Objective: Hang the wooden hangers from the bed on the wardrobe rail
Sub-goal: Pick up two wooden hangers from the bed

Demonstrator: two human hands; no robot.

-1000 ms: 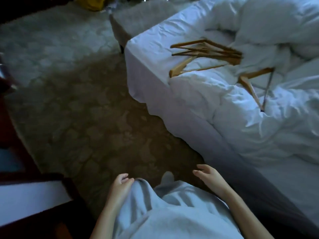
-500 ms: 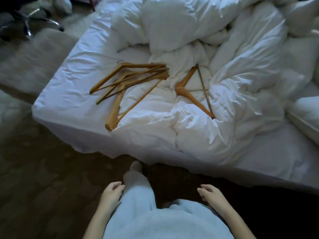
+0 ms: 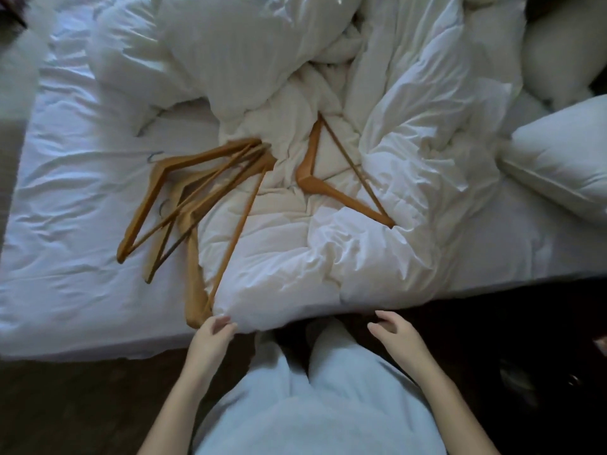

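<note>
A pile of several wooden hangers (image 3: 184, 205) lies overlapping on the white bed (image 3: 65, 257), left of centre, their metal hooks pointing left. One more wooden hanger (image 3: 323, 187) lies apart on the crumpled duvet (image 3: 295, 251) to the right. My left hand (image 3: 213, 333) is at the bed's near edge, fingers apart, just below the lowest end of the pile; it holds nothing. My right hand (image 3: 392, 333) hovers open over the dark floor in front of the bed, empty. The wardrobe rail is out of view.
The duvet is bunched up over the middle and back of the bed. Pillows (image 3: 558, 172) lie at the right. Dark floor (image 3: 65, 405) runs along the bed's near side. My legs in pale trousers (image 3: 312, 405) stand against the bed edge.
I have turned and stepped up to the bed, so the hangers are now much closer. Both hands have risen forward; my left hand now reaches the end of the pile.
</note>
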